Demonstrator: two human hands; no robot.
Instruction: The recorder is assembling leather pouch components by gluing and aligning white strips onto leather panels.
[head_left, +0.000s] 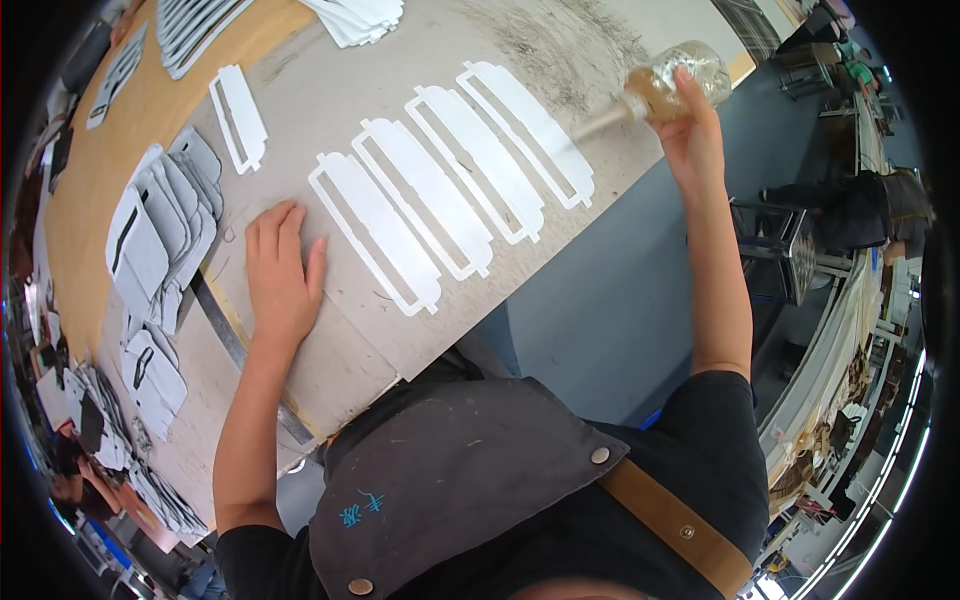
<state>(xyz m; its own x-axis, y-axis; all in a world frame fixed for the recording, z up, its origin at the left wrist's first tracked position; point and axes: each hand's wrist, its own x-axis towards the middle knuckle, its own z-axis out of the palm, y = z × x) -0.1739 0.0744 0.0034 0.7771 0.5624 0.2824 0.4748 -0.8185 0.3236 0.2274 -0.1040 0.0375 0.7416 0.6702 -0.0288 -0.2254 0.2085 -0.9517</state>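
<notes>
In my right hand [690, 135] is a clear squeeze bottle [655, 90] with brownish liquid inside, tipped so its long pale nozzle points left and down. The tip lies close to the rightmost of several white cut-out panels [400, 230], each with a long narrow slot and small tabs at the ends. They are laid in a slanting row on the work board [350, 310]. My left hand [281, 270] rests flat on the board, left of the row, fingers close together and thumb apart, holding nothing. Another slotted white strip [240, 120] lies beyond it.
Stacks of grey-white pieces [165, 225] stand to the left, with more white pieces [360, 18] at the far edge. A dark groove [225, 320] runs through the table near my left forearm. On the right are a metal stool [770, 250] and a person [890, 215] by a long bench.
</notes>
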